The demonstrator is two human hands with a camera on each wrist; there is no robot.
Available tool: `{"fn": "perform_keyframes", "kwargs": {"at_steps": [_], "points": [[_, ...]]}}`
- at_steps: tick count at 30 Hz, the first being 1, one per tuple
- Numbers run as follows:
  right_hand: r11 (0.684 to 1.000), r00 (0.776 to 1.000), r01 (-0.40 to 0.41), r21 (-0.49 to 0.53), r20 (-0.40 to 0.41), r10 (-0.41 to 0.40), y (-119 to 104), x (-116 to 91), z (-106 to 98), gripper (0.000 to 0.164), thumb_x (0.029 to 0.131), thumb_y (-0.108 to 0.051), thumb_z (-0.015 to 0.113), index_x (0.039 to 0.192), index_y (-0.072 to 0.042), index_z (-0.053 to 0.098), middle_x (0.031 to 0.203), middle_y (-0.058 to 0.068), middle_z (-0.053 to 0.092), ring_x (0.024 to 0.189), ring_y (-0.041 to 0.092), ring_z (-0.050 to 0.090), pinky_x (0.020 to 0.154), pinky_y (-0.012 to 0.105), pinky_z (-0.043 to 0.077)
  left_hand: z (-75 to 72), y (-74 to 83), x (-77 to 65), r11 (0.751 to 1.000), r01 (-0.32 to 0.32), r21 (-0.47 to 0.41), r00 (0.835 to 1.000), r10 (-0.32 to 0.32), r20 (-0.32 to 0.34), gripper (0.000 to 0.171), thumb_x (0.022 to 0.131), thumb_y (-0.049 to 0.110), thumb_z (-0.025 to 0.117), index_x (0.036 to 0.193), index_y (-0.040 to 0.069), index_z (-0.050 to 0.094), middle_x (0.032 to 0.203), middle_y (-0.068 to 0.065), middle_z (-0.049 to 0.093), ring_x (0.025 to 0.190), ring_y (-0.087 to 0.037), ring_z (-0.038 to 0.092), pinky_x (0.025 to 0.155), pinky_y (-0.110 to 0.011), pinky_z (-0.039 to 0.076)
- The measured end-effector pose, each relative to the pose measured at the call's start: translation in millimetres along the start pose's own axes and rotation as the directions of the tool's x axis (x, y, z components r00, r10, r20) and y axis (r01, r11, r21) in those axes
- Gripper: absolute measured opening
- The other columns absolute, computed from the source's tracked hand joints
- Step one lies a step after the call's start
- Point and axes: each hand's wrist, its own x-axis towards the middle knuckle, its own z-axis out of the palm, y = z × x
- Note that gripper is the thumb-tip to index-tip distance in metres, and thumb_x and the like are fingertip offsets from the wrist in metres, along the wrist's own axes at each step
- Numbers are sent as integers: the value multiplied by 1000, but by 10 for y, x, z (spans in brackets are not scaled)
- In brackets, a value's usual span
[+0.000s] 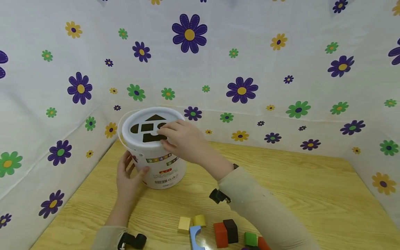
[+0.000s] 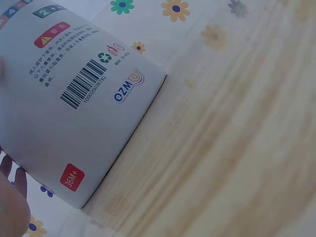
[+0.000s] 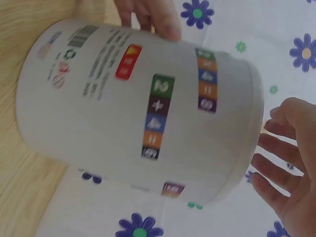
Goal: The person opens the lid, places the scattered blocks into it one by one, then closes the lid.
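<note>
A white bucket (image 1: 165, 175) with printed number sums stands upright at the table's left. Its white lid (image 1: 174, 116) has dark cut-outs, among them a triangle, a square, a half-round and an arch. My left hand (image 1: 128, 173) grips the bucket's near left side, thumb in front and fingers round the wall. Above the lid's right part is my right hand (image 1: 185, 140), its loosely bent fingertips at the round and arch cut-outs. In the right wrist view, the right hand's fingers (image 3: 276, 153) spread beside the lid's rim, with nothing showing in them.
Blocks lie at the table's front edge: a yellow cube (image 1: 184, 225), a yellow cylinder (image 1: 199, 221), a blue arch (image 1: 194, 238), a red block (image 1: 221, 235), a black block (image 1: 231, 231) and a green block (image 1: 250, 239). A flowered cloth (image 1: 212, 62) hangs behind the wooden table (image 1: 281, 173).
</note>
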Motion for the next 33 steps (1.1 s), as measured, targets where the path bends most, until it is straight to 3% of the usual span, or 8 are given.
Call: {"fn": "perform_keyframes", "kwargs": {"at_steps": [6, 12, 19, 25, 29, 33], "points": [[997, 995, 72, -9, -64, -72, 142, -223, 36, 25, 86, -16, 69, 110, -7, 70, 108, 4, 68, 99, 19, 62, 90, 25, 50, -5, 7, 12, 1000, 4, -31, 1000, -3, 9, 83, 78, -4, 75, 148, 13, 32, 148, -4, 34, 135, -23, 31, 111, -41, 29], [990, 990, 106, -89, -84, -113, 160, -285, 136, 24, 87, -15, 68, 110, -6, 69, 111, 4, 67, 104, 19, 60, 96, 24, 46, -30, 95, 48, 994, -76, -73, 997, 78, 21, 83, 76, -7, 74, 146, 15, 36, 144, -2, 38, 131, -21, 34, 110, -41, 30], [985, 985, 113, -128, -116, -128, 152, -304, 177, 25, 86, -12, 67, 110, -5, 68, 112, 6, 66, 106, 20, 59, 98, 22, 44, -94, 563, 122, 988, -128, -85, 990, 132, 42, 88, 74, -7, 75, 147, 17, 31, 149, 1, 29, 136, -21, 26, 113, -45, 23], [972, 982, 126, -200, -113, -151, 151, -297, 180, 28, 86, -15, 67, 112, -4, 67, 111, 6, 67, 106, 22, 60, 100, 26, 44, -77, 788, 219, 983, -184, 17, 981, 183, 68, 98, 73, -2, 78, 150, 25, 25, 153, 3, 21, 140, -16, 18, 115, -37, 20], [939, 978, 158, -306, -86, -193, 139, -276, 175, 31, 86, -19, 67, 113, -4, 67, 110, 6, 67, 106, 22, 60, 101, 33, 44, -33, 850, 254, 981, -157, 116, 982, 143, 121, 104, 73, 6, 81, 153, 28, 18, 156, 7, 14, 141, -9, 12, 115, -34, 18], [893, 967, 204, -401, -60, -247, 134, -259, 204, 28, 87, -20, 64, 109, -2, 66, 106, 8, 68, 103, 23, 62, 99, 34, 46, 13, 845, 252, 986, -94, 140, 989, 75, 131, 108, 73, 9, 83, 153, 27, 13, 156, 8, 10, 141, -7, 8, 116, -35, 18]]}}
